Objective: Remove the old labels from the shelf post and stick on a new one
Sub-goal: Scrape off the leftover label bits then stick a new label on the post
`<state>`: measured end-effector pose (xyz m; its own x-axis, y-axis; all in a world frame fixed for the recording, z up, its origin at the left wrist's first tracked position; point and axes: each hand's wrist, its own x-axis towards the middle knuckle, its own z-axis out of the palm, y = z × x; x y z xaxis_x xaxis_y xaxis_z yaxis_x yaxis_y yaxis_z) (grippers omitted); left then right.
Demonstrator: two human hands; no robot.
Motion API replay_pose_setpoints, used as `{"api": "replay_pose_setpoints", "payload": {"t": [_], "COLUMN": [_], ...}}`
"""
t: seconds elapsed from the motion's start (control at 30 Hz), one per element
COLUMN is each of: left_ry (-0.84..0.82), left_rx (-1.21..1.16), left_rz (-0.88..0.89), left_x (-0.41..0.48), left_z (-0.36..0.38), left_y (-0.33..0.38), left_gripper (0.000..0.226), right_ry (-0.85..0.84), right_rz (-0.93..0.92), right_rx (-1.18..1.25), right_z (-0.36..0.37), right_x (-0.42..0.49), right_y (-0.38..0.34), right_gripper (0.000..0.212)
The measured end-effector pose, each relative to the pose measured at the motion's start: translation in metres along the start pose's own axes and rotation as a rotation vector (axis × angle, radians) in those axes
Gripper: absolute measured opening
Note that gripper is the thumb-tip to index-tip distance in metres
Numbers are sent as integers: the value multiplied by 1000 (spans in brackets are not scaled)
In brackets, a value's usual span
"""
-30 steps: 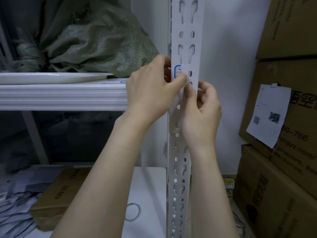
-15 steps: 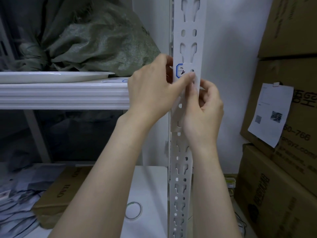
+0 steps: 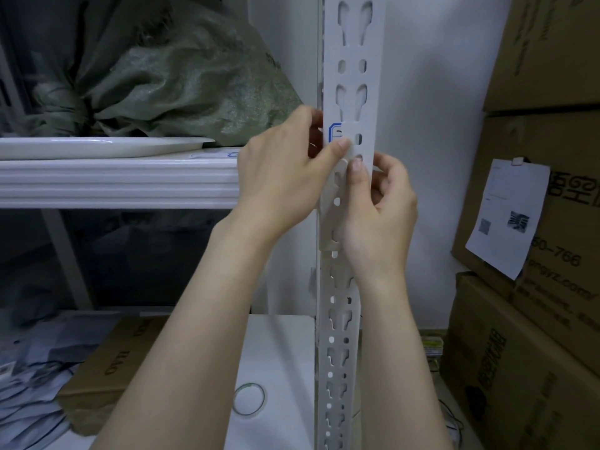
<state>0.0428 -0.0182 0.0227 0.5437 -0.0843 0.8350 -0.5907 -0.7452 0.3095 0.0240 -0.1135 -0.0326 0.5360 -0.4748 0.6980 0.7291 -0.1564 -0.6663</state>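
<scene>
Hands: close together; my left hand [image 3: 285, 177] pinches the blue-edged label [image 3: 334, 133], my right hand [image 3: 380, 216] grips the post [image 3: 352, 43] just below.
Progress: probably midway; I cannot tell whether I am peeling or sticking.

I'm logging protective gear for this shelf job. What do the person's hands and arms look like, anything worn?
The left hand and right hand are bare, no gloves. Both forearms are bare as well, with no sleeve in view and no watch or bracelet at the wrists. The nails that show are short and unpainted.
</scene>
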Motion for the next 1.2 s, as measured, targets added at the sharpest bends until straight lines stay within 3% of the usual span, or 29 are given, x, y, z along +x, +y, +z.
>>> {"api": "replay_pose_setpoints", "payload": {"t": [0.23,0.6,0.8,1.0,1.2], "left_ry": [6,27,40,-28,-74], "left_rx": [24,24,-13,-110,-164], "left_rz": [-13,4,-35,-61,-73], "left_x": [-1,-2,-1,6,9], "left_z": [0,0,0,-4,-6], "left_y": [4,2,7,1,0], "left_gripper": [47,34,47,43,44], "right_ry": [1,-13,9,8,-8], "right_rz": [6,19,22,9,24], "right_rx": [24,3,-4,-17,-17], "right_z": [0,0,0,0,-1], "right_x": [0,-1,0,1,-1], "right_y": [-3,-1,0,2,2], "right_gripper": [8,11,12,23,14]}}
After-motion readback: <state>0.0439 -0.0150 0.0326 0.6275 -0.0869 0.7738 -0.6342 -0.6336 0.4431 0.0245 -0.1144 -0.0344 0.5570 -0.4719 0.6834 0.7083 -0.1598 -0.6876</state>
